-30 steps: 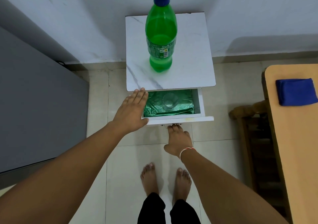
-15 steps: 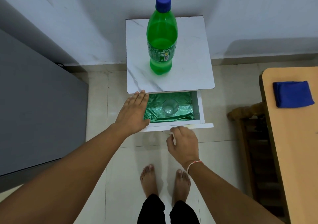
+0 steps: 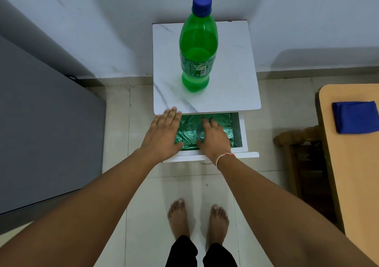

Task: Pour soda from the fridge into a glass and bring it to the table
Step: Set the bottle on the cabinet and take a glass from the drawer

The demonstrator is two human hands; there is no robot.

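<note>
Reaching: right hand (image 3: 213, 137) has moved from drawer front into the open white drawer (image 3: 244, 135).
Grip: fingers closing round clear drinking glass (image 3: 200, 132); hold unconfirmed.
Left hand (image 3: 164, 133): spread flat, still bracing.

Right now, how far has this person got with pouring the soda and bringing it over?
Done: the green soda bottle stands capped on the small white cabinet, and the drawer is open. In hand: the right hand reaches into the drawer onto the glass; the grip is hard to judge. The left hand rests flat on the cabinet's edge. Left: uncapping, pouring, carrying the glass to the wooden table.
</note>
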